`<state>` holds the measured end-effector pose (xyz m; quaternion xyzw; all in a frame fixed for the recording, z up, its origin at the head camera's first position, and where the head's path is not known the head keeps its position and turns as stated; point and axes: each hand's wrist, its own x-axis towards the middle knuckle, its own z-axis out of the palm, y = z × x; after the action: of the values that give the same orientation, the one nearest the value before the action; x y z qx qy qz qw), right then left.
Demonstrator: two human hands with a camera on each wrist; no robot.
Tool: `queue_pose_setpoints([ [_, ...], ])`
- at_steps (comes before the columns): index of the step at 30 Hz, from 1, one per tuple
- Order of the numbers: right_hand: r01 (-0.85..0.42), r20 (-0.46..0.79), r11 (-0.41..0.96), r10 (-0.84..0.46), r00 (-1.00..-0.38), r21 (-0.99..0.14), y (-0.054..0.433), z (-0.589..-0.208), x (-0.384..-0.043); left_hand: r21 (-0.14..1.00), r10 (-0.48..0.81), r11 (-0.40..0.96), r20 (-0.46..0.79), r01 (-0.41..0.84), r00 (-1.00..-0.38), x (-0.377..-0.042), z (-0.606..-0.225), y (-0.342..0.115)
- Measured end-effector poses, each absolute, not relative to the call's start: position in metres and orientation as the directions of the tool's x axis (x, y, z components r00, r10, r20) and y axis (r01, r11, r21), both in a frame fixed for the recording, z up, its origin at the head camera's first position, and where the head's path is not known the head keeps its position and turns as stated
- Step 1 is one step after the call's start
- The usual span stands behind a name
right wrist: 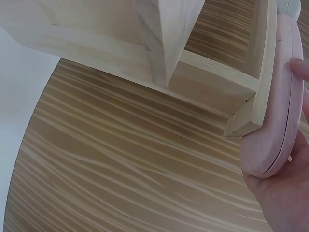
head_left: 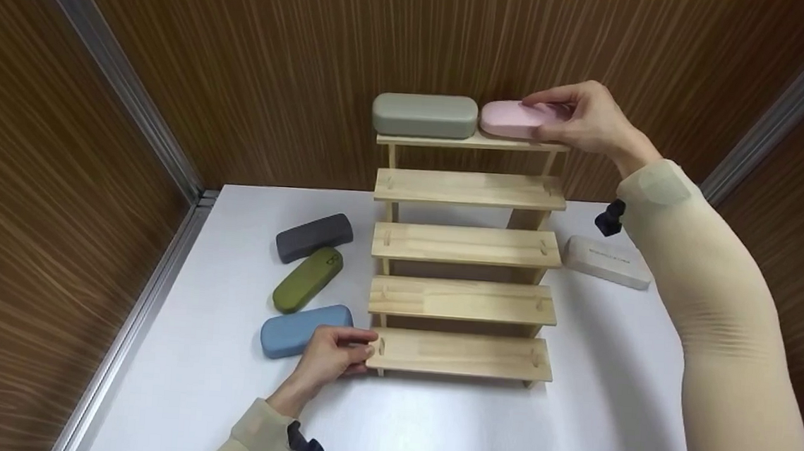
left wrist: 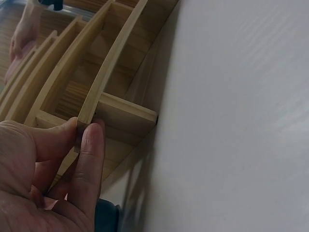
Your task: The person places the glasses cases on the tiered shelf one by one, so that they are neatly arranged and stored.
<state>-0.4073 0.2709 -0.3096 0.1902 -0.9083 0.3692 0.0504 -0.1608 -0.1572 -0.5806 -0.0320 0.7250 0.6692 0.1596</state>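
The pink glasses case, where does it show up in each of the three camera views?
Head view: the pink case lies on the top shelf, upper centre-right, gripped by the right hand, beside the grey-green case.
Left wrist view: too small and blurred at the top left corner to tell.
Right wrist view: along the right edge, resting on the shelf end, held in the hand.
Shared landmark: the wooden stepped rack, seen in all three.

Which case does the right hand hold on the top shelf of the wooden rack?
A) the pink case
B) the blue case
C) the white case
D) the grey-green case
A: the right hand grips the pink case on the top shelf, beside the grey-green case; the blue case and white case lie on the table.
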Motion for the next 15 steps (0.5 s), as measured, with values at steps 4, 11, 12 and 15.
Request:
queue_pose_setpoints([
  [4,-0.396,0.245,0.647,-0.315,-0.917,-0.652,0.2704,-0.3093,-0.4074,0.962,0.168,0.104,-0.268,-0.253,-0.949,-0.1612,-0.5808,-0.1564],
  [11,-0.435,0.283,0.623,-0.332,-0.9,-0.65,0.2702,-0.3107,-0.4078,0.961,0.168,0.107,-0.27,-0.254,-0.948,-0.1616,-0.5811,-0.1574],
  [12,-0.446,0.292,0.618,-0.339,-0.894,-0.648,0.2698,-0.3106,-0.4079,0.961,0.168,0.107,-0.27,-0.255,-0.948,-0.1619,-0.5812,-0.1575],
  [15,-0.463,0.305,0.613,-0.35,-0.886,-0.641,0.2693,-0.3108,-0.4091,0.959,0.165,0.11,-0.277,-0.262,-0.947,-0.1628,-0.5817,-0.1576],
])
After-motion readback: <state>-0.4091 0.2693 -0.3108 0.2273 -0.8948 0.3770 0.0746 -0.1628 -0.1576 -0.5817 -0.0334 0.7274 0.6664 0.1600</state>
